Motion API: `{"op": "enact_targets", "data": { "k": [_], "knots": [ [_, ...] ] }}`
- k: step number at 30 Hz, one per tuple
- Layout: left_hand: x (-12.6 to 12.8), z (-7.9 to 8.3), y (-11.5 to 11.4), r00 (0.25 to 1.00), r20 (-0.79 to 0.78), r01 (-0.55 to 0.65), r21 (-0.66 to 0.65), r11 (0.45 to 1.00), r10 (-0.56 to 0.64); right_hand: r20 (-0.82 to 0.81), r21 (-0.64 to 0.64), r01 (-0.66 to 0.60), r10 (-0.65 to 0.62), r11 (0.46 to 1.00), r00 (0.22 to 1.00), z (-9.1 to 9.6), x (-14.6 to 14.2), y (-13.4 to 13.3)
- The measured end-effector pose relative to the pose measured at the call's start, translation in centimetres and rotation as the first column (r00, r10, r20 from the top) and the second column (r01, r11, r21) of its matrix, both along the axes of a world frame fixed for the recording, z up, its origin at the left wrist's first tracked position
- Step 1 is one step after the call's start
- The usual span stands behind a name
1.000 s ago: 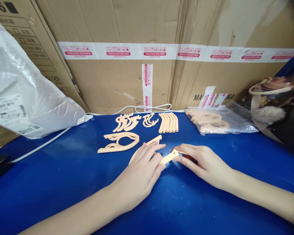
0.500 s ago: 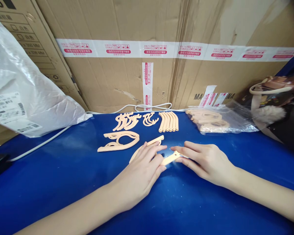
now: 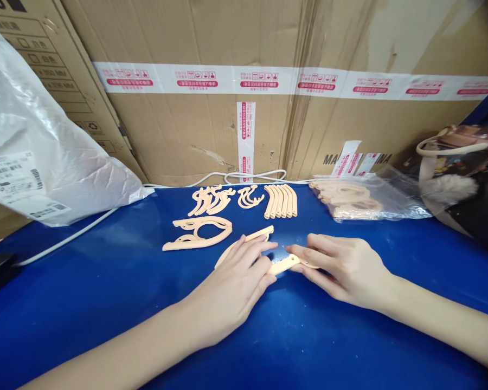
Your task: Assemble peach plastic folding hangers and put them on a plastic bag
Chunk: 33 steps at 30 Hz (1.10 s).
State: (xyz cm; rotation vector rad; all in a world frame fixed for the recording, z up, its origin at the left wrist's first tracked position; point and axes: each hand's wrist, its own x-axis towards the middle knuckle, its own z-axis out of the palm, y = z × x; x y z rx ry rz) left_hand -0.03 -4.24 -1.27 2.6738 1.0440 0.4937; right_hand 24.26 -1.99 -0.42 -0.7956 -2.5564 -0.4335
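My left hand [image 3: 236,287] lies over a peach plastic folding hanger [image 3: 283,265], with fingers closed on it and most of it hidden underneath. One hanger arm sticks out past the fingertips at the back, the other toward the right, showing a round hole near its end. At that end, my right hand [image 3: 347,268] pinches a small peach plastic piece [image 3: 310,265], largely covered by the fingers. Behind my left hand lies another folding hanger [image 3: 205,228], with both arms pointing left.
Along the back of the blue table [image 3: 293,336] are hook-like peach parts [image 3: 212,200], thin curved parts [image 3: 250,197] and a row of curved arms [image 3: 280,201]. A clear bag [image 3: 352,200] of hanger parts lies right. A white parcel bag [image 3: 44,141], cable [image 3: 71,235] and cardboard box [image 3: 195,135] border the area.
My right hand has shifted slightly right with the small piece, and more of the hanger arm's holed end shows. My left hand stays in place on the hanger.
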Motion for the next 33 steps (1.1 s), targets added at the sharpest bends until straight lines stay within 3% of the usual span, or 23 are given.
{"op": "enact_targets", "data": {
  "k": [22,26,29,33],
  "knots": [
    [-0.1,0.0,0.2,0.999,-0.024,0.042,0.047,0.998,-0.041,0.012,-0.077,-0.020,0.021,0.997,1.000,-0.1,-0.1,-0.3],
    [-0.1,0.3,0.1,1.000,0.001,0.020,0.015,1.000,-0.020,0.014,-0.174,-0.032,0.034,0.984,0.999,0.3,0.2,0.1],
    [-0.1,0.7,0.0,0.999,0.028,-0.029,-0.042,0.999,0.030,-0.003,-0.376,-0.070,0.075,0.924,0.997,1.3,0.5,0.3],
    [-0.1,0.7,0.1,0.989,0.114,-0.084,-0.112,0.990,0.096,-0.060,-0.623,-0.145,0.138,0.769,0.989,2.6,0.4,0.0]
  ]
}}
